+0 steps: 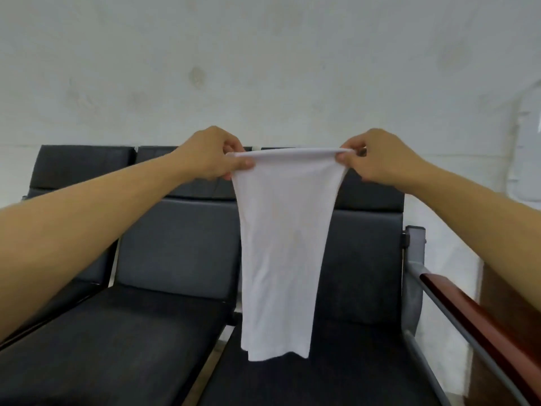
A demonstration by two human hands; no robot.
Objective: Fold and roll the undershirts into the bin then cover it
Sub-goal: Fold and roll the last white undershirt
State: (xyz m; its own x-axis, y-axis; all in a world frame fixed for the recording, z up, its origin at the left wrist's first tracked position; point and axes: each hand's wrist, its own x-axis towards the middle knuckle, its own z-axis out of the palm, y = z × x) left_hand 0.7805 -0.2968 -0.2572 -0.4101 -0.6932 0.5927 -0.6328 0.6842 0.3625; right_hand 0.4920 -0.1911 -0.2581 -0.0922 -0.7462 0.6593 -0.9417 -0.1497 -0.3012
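Thumb and curled fingers of the left hand pinch one top corner of the white undershirt; the right hand pinches the other, the cloth hanging folded lengthwise between them above the dark seats

A waiting area, by the look of it — a row of linked dark padded seats is standing against a plain, scuffed white wall, with a metal-framed wooden armrest ending the row at the right.
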